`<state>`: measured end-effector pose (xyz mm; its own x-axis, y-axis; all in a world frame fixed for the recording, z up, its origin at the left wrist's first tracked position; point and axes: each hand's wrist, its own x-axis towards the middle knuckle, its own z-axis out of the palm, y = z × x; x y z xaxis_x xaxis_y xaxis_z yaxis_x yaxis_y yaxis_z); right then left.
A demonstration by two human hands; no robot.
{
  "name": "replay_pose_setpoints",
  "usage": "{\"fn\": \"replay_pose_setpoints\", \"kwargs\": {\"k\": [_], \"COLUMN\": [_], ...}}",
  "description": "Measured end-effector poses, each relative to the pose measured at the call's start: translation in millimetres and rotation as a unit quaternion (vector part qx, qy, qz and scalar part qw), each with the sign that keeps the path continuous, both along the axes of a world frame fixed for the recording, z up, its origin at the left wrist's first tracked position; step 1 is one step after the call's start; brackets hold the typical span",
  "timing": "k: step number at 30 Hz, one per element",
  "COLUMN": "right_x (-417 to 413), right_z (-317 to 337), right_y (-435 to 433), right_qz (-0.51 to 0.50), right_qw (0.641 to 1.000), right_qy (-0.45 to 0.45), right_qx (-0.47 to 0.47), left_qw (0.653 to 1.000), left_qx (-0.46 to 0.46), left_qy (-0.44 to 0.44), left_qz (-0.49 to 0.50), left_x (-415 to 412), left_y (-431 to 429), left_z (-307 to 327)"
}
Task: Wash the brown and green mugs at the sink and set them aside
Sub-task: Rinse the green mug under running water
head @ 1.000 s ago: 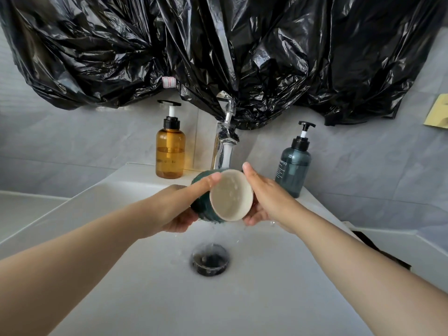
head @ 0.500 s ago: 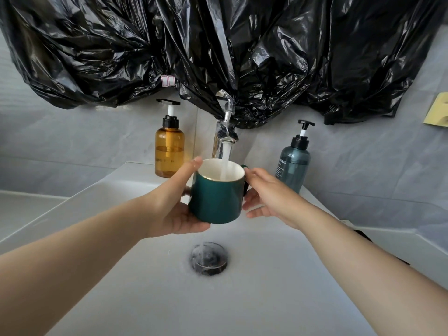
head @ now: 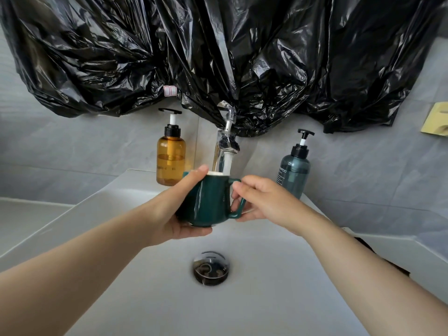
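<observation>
At frame centre, the grip of our left hand point(head: 178, 212) wrapped the green mug point(head: 209, 202); that of our right hand point(head: 263, 202) held its handle point(head: 240, 211). The bottle point(head: 293, 172) at right read "AMPOO".

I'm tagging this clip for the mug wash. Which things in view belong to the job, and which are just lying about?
Job: green mug, upright under the running tap; left hand gripping its body; right hand on its handle; sink.
Lying about: amber pump bottle; blue-grey pump bottle; black plastic sheeting; yellow item on the wall.
</observation>
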<state>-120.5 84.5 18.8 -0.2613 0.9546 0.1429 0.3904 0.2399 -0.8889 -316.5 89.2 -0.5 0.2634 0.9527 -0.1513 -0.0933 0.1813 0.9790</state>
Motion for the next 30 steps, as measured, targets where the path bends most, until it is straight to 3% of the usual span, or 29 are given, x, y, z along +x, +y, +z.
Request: {"fn": "replay_pose_setpoints", "kwargs": {"k": [2,4,6,8,13,18,22,25,27,30], "right_x": [7,17,19,9,-29,-32,-23,-11,-2,3], "right_z": [7,14,27,45,85,85,72,50,31,7], "right_y": [0,7,14,20,46,49,32,15,0,-22], "right_qz": [-0.007,-0.095,-0.187,-0.206,-0.132,-0.129,-0.091,-0.176,-0.236,-0.135], "right_qw": [0.998,0.982,0.945,0.921,0.924,0.92,0.939,0.948,0.96,0.985], "right_qy": [-0.058,-0.116,-0.117,-0.112,-0.166,-0.144,-0.147,-0.039,-0.006,0.047], "right_qx": [0.002,0.112,0.243,0.31,0.318,0.342,0.297,0.261,0.15,-0.095], "left_qw": [1.0,0.999,0.999,0.999,0.999,0.999,0.999,0.999,0.999,0.999], "left_qx": [-0.01,-0.002,0.015,0.029,0.041,0.034,0.028,0.03,0.037,0.044], "left_qy": [0.016,0.028,0.037,0.043,0.027,0.035,0.03,0.026,0.026,0.026], "left_qz": [0.017,0.025,0.02,0.013,0.01,0.016,0.028,0.025,0.019,-0.009], "left_x": [1,1,0,-1,1,-2,-3,-4,-3,0], "left_y": [1,2,3,3,2,5,5,4,3,0], "left_z": [-1,-3,-4,-5,-6,-6,-5,-4,-4,-5]}}
